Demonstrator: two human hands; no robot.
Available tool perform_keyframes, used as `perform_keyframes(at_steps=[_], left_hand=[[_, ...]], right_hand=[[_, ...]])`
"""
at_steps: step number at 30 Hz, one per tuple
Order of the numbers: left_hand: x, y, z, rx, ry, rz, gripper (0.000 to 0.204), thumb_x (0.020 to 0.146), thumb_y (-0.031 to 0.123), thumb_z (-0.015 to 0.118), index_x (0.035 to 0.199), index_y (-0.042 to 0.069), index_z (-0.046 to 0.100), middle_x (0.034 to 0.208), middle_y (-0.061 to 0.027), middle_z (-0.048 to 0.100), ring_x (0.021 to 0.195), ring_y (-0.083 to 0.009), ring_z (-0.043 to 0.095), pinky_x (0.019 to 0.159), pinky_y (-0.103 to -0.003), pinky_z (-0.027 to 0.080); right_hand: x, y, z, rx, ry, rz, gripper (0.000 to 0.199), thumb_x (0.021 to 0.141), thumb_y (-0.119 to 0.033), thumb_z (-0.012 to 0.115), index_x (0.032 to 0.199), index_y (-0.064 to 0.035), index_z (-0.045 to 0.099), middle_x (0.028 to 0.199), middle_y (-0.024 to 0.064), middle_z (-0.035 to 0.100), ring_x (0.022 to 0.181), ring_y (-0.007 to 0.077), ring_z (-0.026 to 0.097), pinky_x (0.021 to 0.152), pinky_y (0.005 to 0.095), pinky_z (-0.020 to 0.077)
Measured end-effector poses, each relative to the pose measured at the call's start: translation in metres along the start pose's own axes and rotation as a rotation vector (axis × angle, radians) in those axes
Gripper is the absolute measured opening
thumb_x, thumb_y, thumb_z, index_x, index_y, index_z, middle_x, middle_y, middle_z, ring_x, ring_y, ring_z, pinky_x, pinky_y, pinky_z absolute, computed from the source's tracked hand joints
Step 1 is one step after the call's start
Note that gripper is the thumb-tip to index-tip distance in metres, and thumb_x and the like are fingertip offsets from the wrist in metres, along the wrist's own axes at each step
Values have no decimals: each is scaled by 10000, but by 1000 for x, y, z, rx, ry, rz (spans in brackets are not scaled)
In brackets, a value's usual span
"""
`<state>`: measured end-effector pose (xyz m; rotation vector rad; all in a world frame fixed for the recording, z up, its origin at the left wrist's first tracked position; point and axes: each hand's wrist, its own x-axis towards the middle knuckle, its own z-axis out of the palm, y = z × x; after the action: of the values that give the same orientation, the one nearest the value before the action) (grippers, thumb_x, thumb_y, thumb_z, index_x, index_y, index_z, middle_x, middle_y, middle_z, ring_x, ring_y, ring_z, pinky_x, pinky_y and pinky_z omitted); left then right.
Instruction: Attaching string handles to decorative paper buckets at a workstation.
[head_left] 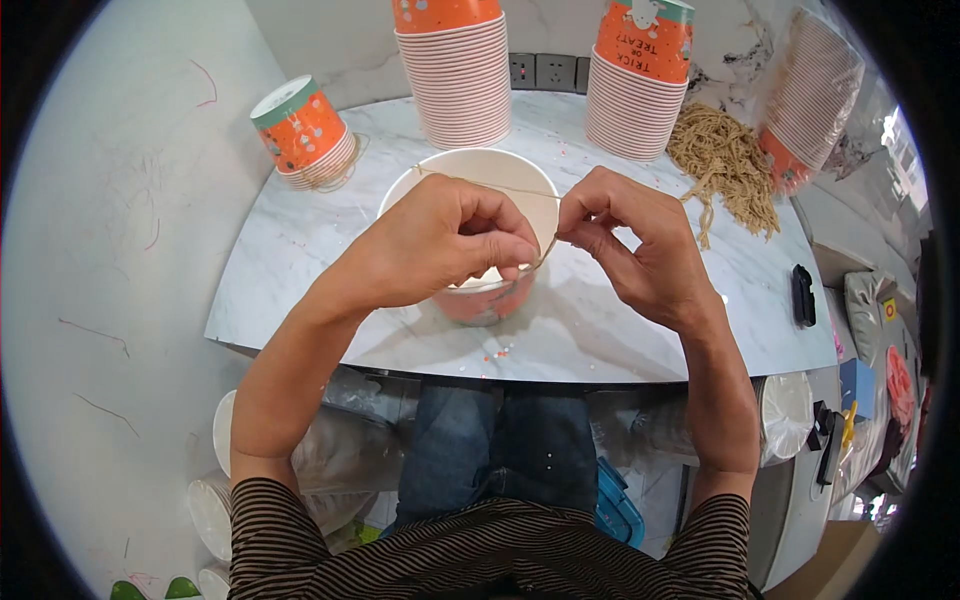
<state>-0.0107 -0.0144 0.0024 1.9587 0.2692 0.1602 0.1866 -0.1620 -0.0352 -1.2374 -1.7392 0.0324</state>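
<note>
A paper bucket, white inside and orange outside, stands upright with its mouth up on the table in front of me. Thin tan twine runs across its far rim and over to my fingers. My left hand is over the near left of the bucket, thumb and fingers closed on the twine at the near right rim. Just right of the bucket, my right hand pinches the twine between thumb and forefinger. Whether the twine passes through a hole in the wall is hidden by my fingers.
Two tall stacks of upside-down orange buckets stand at the back. A short stack with twine around it is at left. A twine heap, a wrapped stack and a black object lie right.
</note>
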Motion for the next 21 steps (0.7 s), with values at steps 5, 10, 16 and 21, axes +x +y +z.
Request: perform_keyframes(at_steps=[5, 10, 16, 21], left_hand=[[3, -8, -4, -59, 210, 0, 129, 969, 81, 727, 1004, -42, 744, 766, -31, 699, 586, -45, 574, 505, -207, 461], [4, -2, 3, -156, 62, -66, 123, 942, 81, 762, 959, -40, 751, 756, -30, 695, 598, -52, 607, 501, -217, 502], [4, -2, 1, -123, -6, -32, 141, 938, 100, 772, 945, -39, 749, 764, -17, 677, 570, -50, 559, 493, -214, 440], [2, -11, -8, -150, 2, -4, 180, 979, 156, 759, 1002, -19, 724, 818, -21, 686, 633, -49, 563, 539, -206, 435]], right_hand=[[0, -10, -2, 54, -31, -11, 168, 875, 49, 728, 1012, -25, 665, 891, 78, 690, 782, 218, 679, 704, 330, 547], [8, -13, 3, 115, -17, -53, 163, 878, 69, 703, 1011, -18, 668, 888, 84, 693, 799, 212, 696, 732, 321, 573], [10, -10, 7, 147, 4, -8, 153, 864, 98, 674, 980, -2, 664, 910, 84, 695, 825, 227, 700, 730, 325, 566], [0, 0, -3, -32, -41, -61, 182, 837, 90, 689, 988, -10, 706, 932, 95, 685, 870, 259, 689, 740, 335, 544]])
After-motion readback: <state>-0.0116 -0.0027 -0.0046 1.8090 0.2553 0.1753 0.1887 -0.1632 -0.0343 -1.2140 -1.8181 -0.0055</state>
